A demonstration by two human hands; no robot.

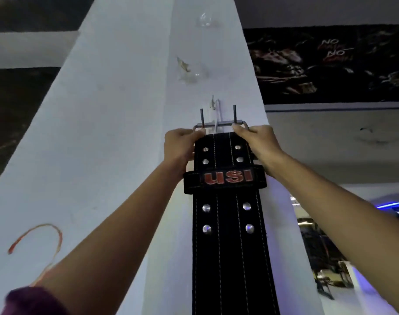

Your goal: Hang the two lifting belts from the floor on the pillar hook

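Scuffed white pillar [116, 123], dark mural [330, 64]

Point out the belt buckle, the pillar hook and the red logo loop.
belt buckle [219, 125]: head view, on its horizontal metal bar.
pillar hook [217, 108]: head view, on its white shank above the bar.
red logo loop [225, 179]: head view, on the lettering.

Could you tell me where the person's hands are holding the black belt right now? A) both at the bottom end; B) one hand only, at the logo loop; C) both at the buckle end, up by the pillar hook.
C: the left hand and right hand grip either side of the belt just under its metal buckle, at the hook on the pillar.
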